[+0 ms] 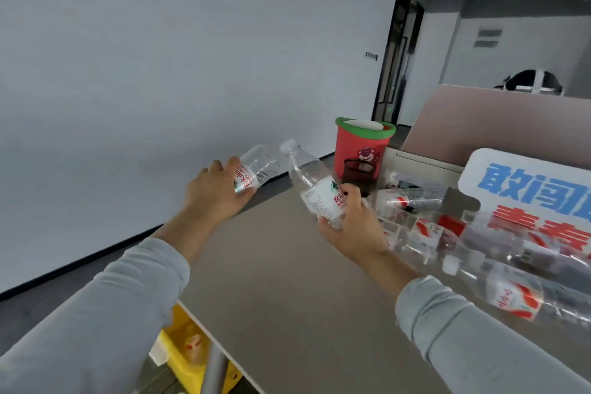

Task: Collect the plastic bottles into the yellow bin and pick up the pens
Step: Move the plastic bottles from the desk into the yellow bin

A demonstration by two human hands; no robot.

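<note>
- While I grip one plastic bottle in each hand, both are lifted clear of the worktop [287, 281] — the left bottle [257, 168] tilts out past its left edge, and the right bottle [315, 189] slants with its cap away from me.
- My left hand [217, 193] curls its fingers round the label. My right hand [353, 225] wraps the lower body, thumb across the label. I judge these mid-body holds suit a plain drop.
- The yellow bin [182, 358] sits below the worktop's near left edge, partly hidden by it — handy for letting bottles fall; something pale seems to lie inside.
- More loose bottles [508, 294] lie on their sides along the right, beside a white sign [527, 189].
- A black mesh holder [358, 174] stands before a red tub [364, 144] at the far end. I cannot make out the pens.
</note>
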